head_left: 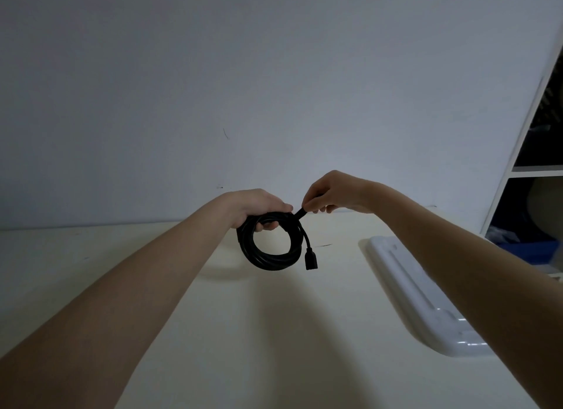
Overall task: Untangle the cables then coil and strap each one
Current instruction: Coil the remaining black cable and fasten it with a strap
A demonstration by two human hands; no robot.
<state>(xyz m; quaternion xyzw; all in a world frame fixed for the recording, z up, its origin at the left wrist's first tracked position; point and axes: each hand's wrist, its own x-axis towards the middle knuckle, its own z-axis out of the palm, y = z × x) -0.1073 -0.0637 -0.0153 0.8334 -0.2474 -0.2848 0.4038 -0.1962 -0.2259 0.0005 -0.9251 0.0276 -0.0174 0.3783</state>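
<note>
A black cable is wound into a round coil and hangs in the air above the table. My left hand grips the top of the coil, fingers curled through the loop. One end with a black connector dangles from the coil's right side. My right hand pinches a short black strap that sticks out at the top right of the coil, just beside my left thumb. No other cable shows in the head view.
The cream table runs up to a pale wall. A long white plastic piece lies on the table at the right, partly under my right forearm. A white shelf unit with dark contents stands at the far right.
</note>
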